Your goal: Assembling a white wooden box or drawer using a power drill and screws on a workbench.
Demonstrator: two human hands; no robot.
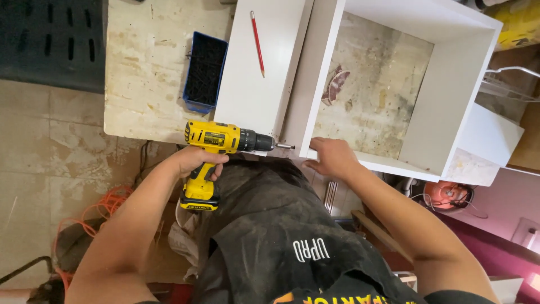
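Observation:
My left hand (194, 160) grips the handle of a yellow and black cordless drill (216, 141), held level with its bit (284, 146) pointing right at the near corner of a white box frame (450, 84). My right hand (332, 159) rests flat on the frame's near front edge, fingers spread, just right of the bit. The frame is an open white panel box lying on a stained worktable (143, 67). A loose white panel (253, 73) lies left of it with a red pencil (257, 42) on top.
A blue tray of dark screws (204, 70) sits on the worktable left of the panel. An orange cable (95, 217) lies coiled on the tiled floor at left. A black mat (50, 39) is at top left. Red tool (447, 197) under the table at right.

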